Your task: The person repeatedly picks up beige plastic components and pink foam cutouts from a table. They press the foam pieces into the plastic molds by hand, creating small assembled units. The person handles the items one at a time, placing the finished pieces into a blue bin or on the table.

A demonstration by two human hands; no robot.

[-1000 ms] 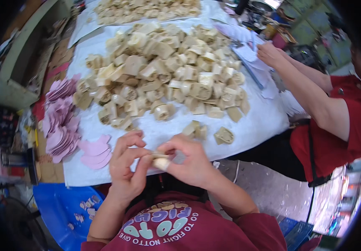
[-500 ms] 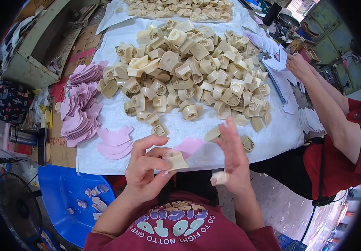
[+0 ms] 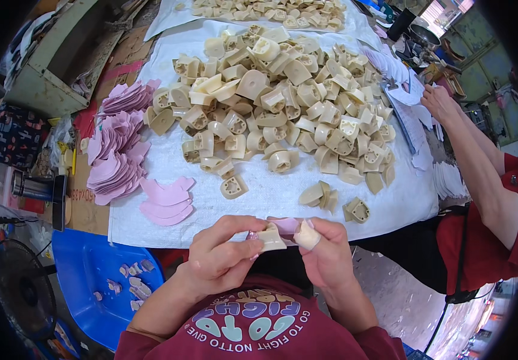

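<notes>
In front of my chest, my left hand pinches a cream plastic shoe heel between thumb and fingers. A pink cover piece stretches from the heel toward my right hand, which grips its other end between thumb and fingers. Pale tape wraps my right thumb. How far the pink piece is stuck to the heel is hidden by my fingers. Beyond my hands, a large heap of similar heels covers the white sheet, with a few lying apart near the front edge.
Stacks of pink pieces lie at the left, with a few fanned pieces closer in. Below them is a blue bin holding scraps, beside a black fan. To the right, a co-worker's hands handle white pieces.
My right hand, formerly spread and apart, has come in and closed on the pink piece's free end. My left hand has shifted slightly right with the heel.
</notes>
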